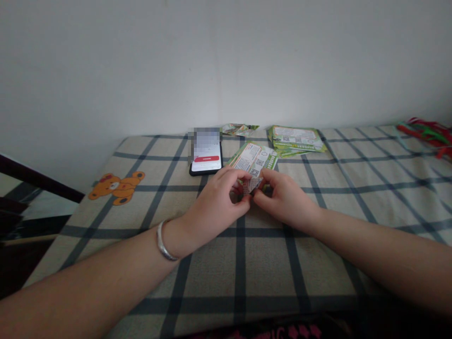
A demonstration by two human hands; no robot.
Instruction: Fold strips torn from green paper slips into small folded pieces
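Note:
Both my hands meet over the middle of a checked cloth [318, 235]. My left hand [215, 205], with a silver bangle on the wrist, is closed in a pinch on a small green and white printed card [254, 162]. My right hand [284, 197] pinches the same card's near edge from the other side. The card tilts up toward me, its near end hidden by my fingers. A black phone [206, 157] with a lit screen and a red button lies just beyond my left hand.
A stack of similar green cards [296, 140] lies at the back by the white wall, with a torn wrapper [238, 129] left of it. Red and green strips [429, 134] lie at the far right. An orange bear print [116, 187] marks the cloth's left side.

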